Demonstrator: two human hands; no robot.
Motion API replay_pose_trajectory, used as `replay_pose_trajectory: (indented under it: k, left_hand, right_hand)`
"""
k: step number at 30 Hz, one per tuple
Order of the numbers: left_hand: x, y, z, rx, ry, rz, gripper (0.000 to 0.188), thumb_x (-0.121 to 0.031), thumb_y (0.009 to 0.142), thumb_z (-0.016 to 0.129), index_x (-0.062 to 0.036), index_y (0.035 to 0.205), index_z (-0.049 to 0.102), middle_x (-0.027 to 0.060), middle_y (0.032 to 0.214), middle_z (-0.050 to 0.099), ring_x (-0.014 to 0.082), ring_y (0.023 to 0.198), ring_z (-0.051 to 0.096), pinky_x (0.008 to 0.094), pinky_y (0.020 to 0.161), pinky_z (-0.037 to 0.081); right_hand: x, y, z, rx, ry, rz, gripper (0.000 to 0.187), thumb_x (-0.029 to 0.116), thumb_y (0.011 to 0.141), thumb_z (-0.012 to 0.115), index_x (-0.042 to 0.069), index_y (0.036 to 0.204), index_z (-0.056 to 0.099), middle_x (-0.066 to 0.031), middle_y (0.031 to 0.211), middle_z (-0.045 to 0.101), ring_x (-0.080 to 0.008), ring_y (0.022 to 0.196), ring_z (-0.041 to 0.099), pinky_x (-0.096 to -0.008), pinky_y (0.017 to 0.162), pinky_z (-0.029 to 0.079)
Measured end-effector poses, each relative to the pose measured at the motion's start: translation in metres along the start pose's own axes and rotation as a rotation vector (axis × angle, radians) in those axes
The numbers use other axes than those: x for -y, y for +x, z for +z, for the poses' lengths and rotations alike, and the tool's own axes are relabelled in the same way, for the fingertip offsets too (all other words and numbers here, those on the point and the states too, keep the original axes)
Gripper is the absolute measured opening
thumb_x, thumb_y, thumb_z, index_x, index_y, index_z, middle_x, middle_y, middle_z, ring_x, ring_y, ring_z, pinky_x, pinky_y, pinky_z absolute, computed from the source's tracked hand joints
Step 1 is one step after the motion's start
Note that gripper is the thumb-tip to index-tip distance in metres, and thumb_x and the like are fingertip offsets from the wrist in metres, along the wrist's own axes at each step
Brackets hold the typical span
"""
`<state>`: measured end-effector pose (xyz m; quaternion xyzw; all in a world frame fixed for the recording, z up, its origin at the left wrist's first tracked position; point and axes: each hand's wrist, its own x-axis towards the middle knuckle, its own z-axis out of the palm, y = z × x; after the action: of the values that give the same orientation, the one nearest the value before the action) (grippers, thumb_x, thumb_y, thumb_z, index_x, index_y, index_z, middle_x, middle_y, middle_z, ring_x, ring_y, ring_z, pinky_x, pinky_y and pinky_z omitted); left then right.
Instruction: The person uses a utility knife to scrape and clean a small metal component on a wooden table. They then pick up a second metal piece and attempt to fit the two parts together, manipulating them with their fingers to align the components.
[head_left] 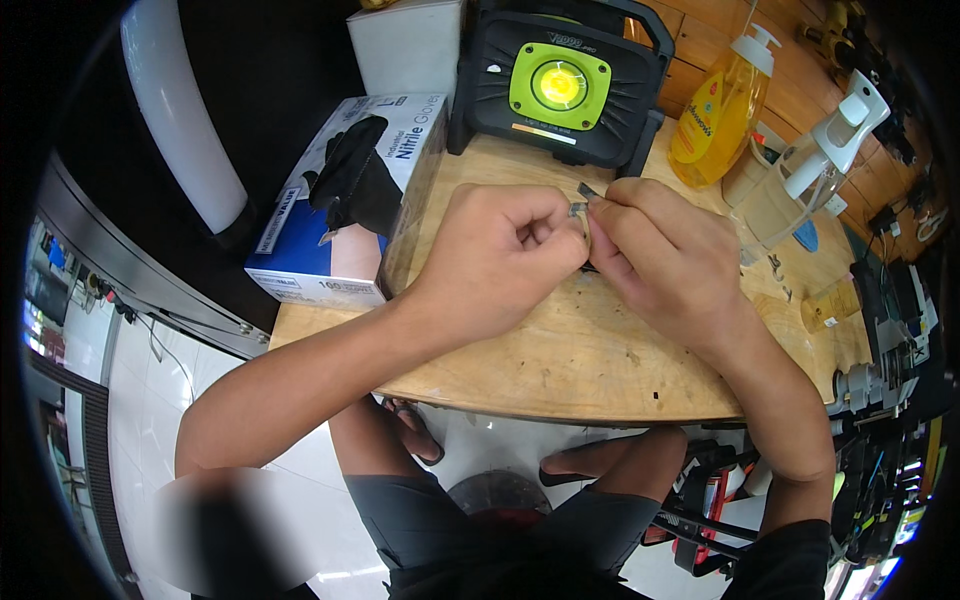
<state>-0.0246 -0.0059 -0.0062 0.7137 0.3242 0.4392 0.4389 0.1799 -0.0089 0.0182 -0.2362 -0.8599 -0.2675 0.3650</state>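
While a glove box (300, 240) stands at the left of the table (600, 360), the left hand (505, 255) is curled, thumb and finger pinched narrow on a small grey strip (587, 190). Mostly hidden, the strip sits between both hands, before the lamp (561, 110). The right hand (670, 250) pinches it too, fingers bent. Farther right are a soap bottle (718, 120) and a spray bottle (785, 200).

- left forearm (320, 365), bare, slants inward from the lower left, elbow (205, 440) bent out wide
- left wrist (405, 315) looks nearly straight from where i stand
- left hand (495, 255) has its fingers (543, 207) curled tight, tips drawn together
- right forearm (770, 385), bare too, leans up and inward
- right hand (670, 245) pinches, its back showing
- the two sets of fingertips sit just beside each other
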Motion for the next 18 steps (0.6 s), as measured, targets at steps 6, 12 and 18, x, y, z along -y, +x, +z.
replay_pose_trajectory:
  k: [6, 12, 18]
  left_hand:
    - [0.0003, 0.0019, -0.0002, 0.004, 0.023, -0.009, 0.025, -0.015, 0.099, 0.060, -0.0018, 0.078, 0.062, -0.0031, 0.061, 0.056, 0.0026, 0.053, 0.051, 0.0214, 0.049, 0.039]
    - [0.0012, 0.0029, 0.0001, 0.019, -0.014, -0.046, 0.025, -0.017, 0.099, 0.061, -0.0015, 0.079, 0.064, -0.0014, 0.062, 0.058, 0.0039, 0.053, 0.053, 0.0220, 0.049, 0.040]
    - [0.0002, 0.0029, 0.0005, 0.021, -0.074, -0.084, 0.028, -0.022, 0.102, 0.060, -0.0011, 0.083, 0.065, -0.0008, 0.066, 0.059, 0.0048, 0.056, 0.054, 0.0223, 0.051, 0.043]
  right_hand:
    - [0.0002, -0.0016, 0.0015, 0.009, 0.030, 0.061, 0.021, 0.007, 0.073, 0.078, 0.008, 0.087, 0.062, -0.0045, 0.085, 0.059, -0.0218, 0.064, 0.063, -0.0343, 0.052, 0.050]
    - [-0.0030, 0.0021, -0.0017, -0.027, 0.193, 0.192, 0.021, 0.001, 0.076, 0.077, 0.008, 0.090, 0.063, -0.0046, 0.088, 0.065, -0.0246, 0.066, 0.065, -0.0328, 0.055, 0.052]
    - [-0.0013, 0.0043, -0.0074, 0.083, 0.360, 0.353, 0.012, 0.003, 0.087, 0.074, 0.004, 0.097, 0.067, -0.0055, 0.091, 0.068, -0.0175, 0.068, 0.067, -0.0294, 0.058, 0.053]
